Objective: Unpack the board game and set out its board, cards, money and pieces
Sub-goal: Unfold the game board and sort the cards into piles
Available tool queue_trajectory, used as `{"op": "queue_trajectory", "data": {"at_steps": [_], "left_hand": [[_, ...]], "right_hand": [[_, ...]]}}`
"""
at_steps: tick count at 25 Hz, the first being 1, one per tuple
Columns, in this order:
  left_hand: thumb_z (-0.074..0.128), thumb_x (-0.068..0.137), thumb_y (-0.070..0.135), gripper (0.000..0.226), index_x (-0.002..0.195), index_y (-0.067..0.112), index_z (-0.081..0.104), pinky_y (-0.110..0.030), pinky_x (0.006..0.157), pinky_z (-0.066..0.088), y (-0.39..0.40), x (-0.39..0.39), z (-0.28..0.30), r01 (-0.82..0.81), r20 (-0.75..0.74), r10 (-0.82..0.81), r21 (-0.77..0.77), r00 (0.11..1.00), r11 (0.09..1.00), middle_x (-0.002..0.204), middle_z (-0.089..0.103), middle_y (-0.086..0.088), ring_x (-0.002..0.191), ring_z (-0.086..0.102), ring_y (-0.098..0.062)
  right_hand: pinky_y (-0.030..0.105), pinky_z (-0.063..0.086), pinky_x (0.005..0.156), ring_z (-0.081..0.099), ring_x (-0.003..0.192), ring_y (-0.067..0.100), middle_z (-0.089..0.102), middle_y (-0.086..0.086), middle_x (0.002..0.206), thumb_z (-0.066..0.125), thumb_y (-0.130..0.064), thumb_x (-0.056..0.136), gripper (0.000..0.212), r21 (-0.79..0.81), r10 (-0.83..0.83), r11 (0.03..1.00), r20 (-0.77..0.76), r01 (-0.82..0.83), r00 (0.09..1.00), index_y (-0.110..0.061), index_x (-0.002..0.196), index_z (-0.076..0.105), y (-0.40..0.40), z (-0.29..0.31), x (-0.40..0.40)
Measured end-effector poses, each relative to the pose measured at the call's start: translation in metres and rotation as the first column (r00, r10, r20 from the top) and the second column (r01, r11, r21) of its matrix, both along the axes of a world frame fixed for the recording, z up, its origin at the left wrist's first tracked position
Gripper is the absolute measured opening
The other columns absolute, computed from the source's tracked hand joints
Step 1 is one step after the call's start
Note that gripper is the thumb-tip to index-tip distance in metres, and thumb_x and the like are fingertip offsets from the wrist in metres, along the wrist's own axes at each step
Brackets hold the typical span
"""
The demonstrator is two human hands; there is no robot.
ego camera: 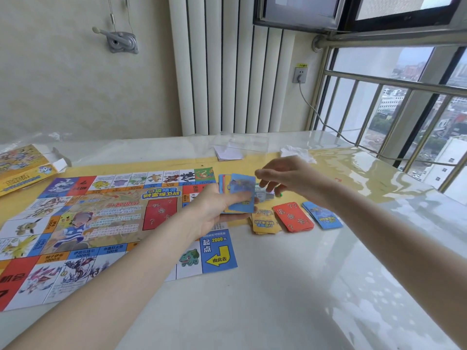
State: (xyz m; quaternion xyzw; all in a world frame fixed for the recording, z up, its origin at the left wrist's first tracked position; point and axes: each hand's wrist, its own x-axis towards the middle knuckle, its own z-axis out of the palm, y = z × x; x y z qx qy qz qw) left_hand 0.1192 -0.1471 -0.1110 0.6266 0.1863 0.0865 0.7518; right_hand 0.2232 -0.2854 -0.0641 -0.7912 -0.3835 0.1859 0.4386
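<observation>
Bare table [290,299] lies nearest, right of the board [88,223]. Over the board's right edge, the left hand [217,208] grips a card stack [240,194]; the right hand [285,174] hovers, fingers loosely spread. Three piles [294,217] sit just right of the board.

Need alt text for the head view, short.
A person's left hand holds a fan of blue cards above an unfolded game board while the right hand reaches toward them. Yellow, red and blue card piles lie on the table just right of the board.
</observation>
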Motion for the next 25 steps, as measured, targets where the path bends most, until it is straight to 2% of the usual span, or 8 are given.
{"op": "queue_trajectory", "data": {"at_steps": [3, 7, 9, 11, 13, 19, 23, 25], "left_hand": [[0.066, 0.082, 0.006, 0.016, 0.096, 0.011, 0.064, -0.028, 0.059, 0.059, -0.012, 0.001, 0.003, 0.086, 0.033, -0.086, 0.009, 0.996, 0.996, 0.087, 0.073, -0.008, 0.07, 0.071, -0.018], [0.052, 0.091, 0.005, 0.023, 0.112, -0.002, 0.053, -0.042, 0.075, 0.058, -0.014, 0.001, 0.009, 0.207, 0.104, -0.183, -0.303, 0.978, 0.93, 0.115, 0.064, -0.022, 0.087, 0.069, -0.031], [0.049, 0.092, 0.0, 0.024, 0.115, -0.004, 0.051, -0.045, 0.073, 0.058, -0.016, 0.003, 0.008, 0.191, 0.108, -0.164, -0.318, 0.98, 0.929, 0.105, 0.067, -0.023, 0.082, 0.07, -0.032], [0.05, 0.091, -0.002, 0.007, 0.096, 0.0, 0.054, -0.044, 0.071, 0.056, -0.02, 0.005, 0.009, 0.122, 0.088, -0.102, -0.27, 0.991, 0.955, 0.086, 0.072, -0.017, 0.074, 0.07, -0.029], [0.052, 0.09, -0.003, 0.01, 0.084, 0.005, 0.054, -0.042, 0.068, 0.055, -0.026, 0.009, 0.011, 0.08, 0.064, -0.067, -0.231, 0.996, 0.97, 0.073, 0.072, -0.011, 0.072, 0.068, -0.027], [0.055, 0.089, -0.001, 0.009, 0.084, 0.007, 0.055, -0.038, 0.067, 0.056, -0.053, 0.026, 0.013, 0.114, 0.027, -0.111, -0.172, 0.993, 0.978, 0.082, 0.069, -0.011, 0.076, 0.066, -0.023], [0.055, 0.09, 0.0, 0.009, 0.086, 0.007, 0.056, -0.037, 0.067, 0.056, -0.06, 0.032, 0.011, 0.105, 0.006, -0.106, -0.152, 0.994, 0.983, 0.085, 0.068, -0.011, 0.078, 0.065, -0.022], [0.055, 0.09, 0.001, 0.007, 0.087, 0.008, 0.056, -0.037, 0.069, 0.056, -0.058, 0.032, 0.011, 0.105, -0.007, -0.107, -0.139, 0.994, 0.985, 0.09, 0.067, -0.012, 0.08, 0.065, -0.022]], "right_hand": [[0.025, 0.042, 0.057, 0.055, 0.059, 0.015, 0.062, 0.009, 0.067, 0.07, -0.022, 0.079, 0.022, -0.008, -0.053, 0.999, -0.157, 0.053, 0.986, -0.001, 0.077, 0.064, -0.001, -0.012, -0.005], [0.021, 0.042, 0.056, 0.055, 0.057, 0.01, 0.063, 0.009, 0.071, 0.072, -0.014, 0.078, 0.017, 0.05, -0.19, 0.977, -0.223, 0.206, 0.956, -0.001, 0.084, 0.065, -0.016, -0.013, 0.006], [0.019, 0.042, 0.052, 0.053, 0.059, 0.012, 0.063, 0.009, 0.073, 0.071, -0.012, 0.079, 0.014, 0.067, -0.23, 0.966, -0.219, 0.25, 0.948, -0.002, 0.087, 0.064, -0.023, -0.01, 0.011], [0.017, 0.04, 0.048, 0.05, 0.06, 0.012, 0.063, 0.008, 0.074, 0.067, -0.011, 0.082, 0.007, 0.111, -0.228, 0.958, -0.266, 0.265, 0.937, -0.005, 0.083, 0.063, -0.03, -0.004, 0.016], [0.018, 0.038, 0.049, 0.048, 0.062, 0.013, 0.061, 0.008, 0.076, 0.065, -0.01, 0.084, 0.006, 0.131, -0.231, 0.951, -0.307, 0.281, 0.923, -0.008, 0.079, 0.062, -0.039, 0.004, 0.026], [0.022, 0.035, 0.051, 0.041, 0.057, 0.014, 0.051, 0.007, 0.07, 0.064, -0.004, 0.083, 0.012, -0.332, -0.394, 0.864, 0.024, 0.379, 0.919, -0.007, 0.095, 0.062, -0.086, -0.003, 0.059], [0.021, 0.033, 0.05, 0.04, 0.058, 0.014, 0.052, 0.008, 0.075, 0.071, -0.008, 0.079, 0.023, -0.315, -0.408, 0.868, -0.014, 0.384, 0.913, -0.005, 0.101, 0.064, -0.086, -0.028, 0.061], [0.019, 0.029, 0.05, 0.04, 0.061, 0.012, 0.048, 0.0, 0.072, 0.074, -0.012, 0.076, 0.025, -0.303, -0.378, 0.865, 0.132, 0.401, 0.916, -0.006, 0.099, 0.065, -0.083, -0.037, 0.064]]}}
